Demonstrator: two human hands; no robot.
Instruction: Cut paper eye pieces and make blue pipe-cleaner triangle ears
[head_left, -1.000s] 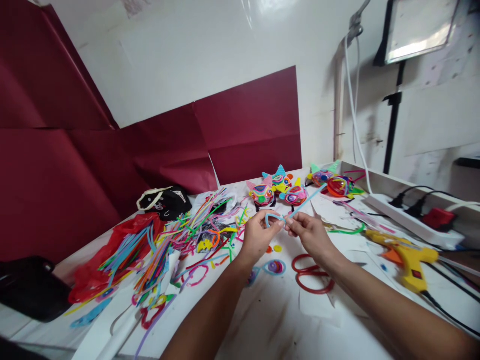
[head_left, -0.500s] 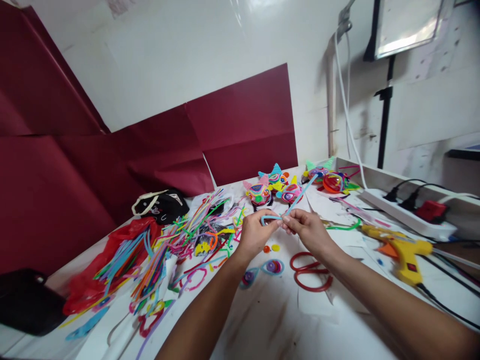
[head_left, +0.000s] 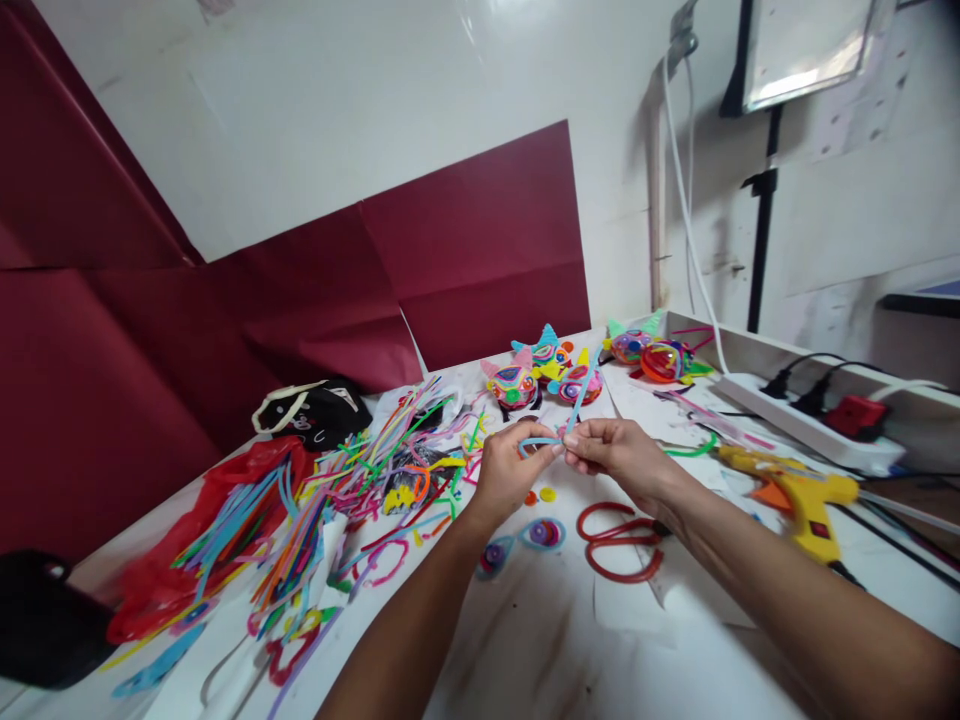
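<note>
Between my two hands is a light blue pipe cleaner (head_left: 580,402), bent, with one end standing up and the other curving over my left fingers. My left hand (head_left: 513,466) pinches it between thumb and forefinger. Right beside, with fingertips nearly meeting the left ones, my right hand (head_left: 616,456) grips it too. Below them lie two teardrop-shaped coiled pieces (head_left: 541,534) in blue and purple, plus small orange and yellow discs (head_left: 548,494). Red-handled scissors (head_left: 621,541) rest under my right wrist, their blades partly hidden.
Bunches of coloured pipe cleaners (head_left: 300,540) and a red plastic bag (head_left: 161,545) cover the left side. Several colourful eared figures (head_left: 514,383) stand at the back. At right are a yellow glue gun (head_left: 810,500) and a white power strip (head_left: 814,425) with cables.
The upright end of the pipe cleaner has swung from leaning right to nearly vertical. My hands stay close together, still gripping it. The view has shifted slightly.
</note>
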